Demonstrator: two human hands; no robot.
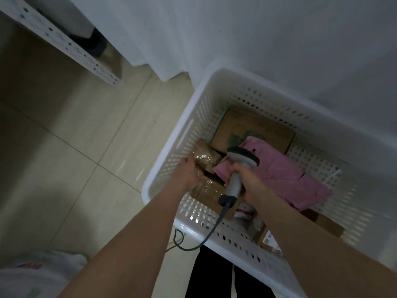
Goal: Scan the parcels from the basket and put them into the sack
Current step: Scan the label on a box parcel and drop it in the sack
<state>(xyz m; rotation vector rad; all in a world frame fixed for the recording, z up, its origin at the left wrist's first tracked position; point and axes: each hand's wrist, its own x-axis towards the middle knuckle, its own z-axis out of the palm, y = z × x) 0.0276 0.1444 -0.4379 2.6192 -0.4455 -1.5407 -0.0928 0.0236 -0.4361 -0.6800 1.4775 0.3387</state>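
Parcels are lying piled in the white perforated basket, which is sitting just in front of the person's legs; the head view is taking in all of it. A small tape-wrapped brown box is resting against the basket's left wall. A second taped carton is lying just nearer, a large cardboard box with green print is filling the far end, and a pink poly mailer is draping over the middle.

The left hand is touching the small box at its near left corner. Its fingers are blurred and partly hidden, so I cannot tell whether they are clasping the box or only lying against it. The right hand is wrapping firmly round the handle of a grey barcode scanner, whose head is pointing down into the pile and whose cable is trailing over the near rim. The white sack is slumping on the tiled floor at lower left, well apart from the basket.

The small box is looking light and stiff, but its glossy tape is probably making it slippery. It is best taken across two opposite faces, thumb on top and fingers underneath. The mailer is looking soft and floppy, so it is likely needing support from below.
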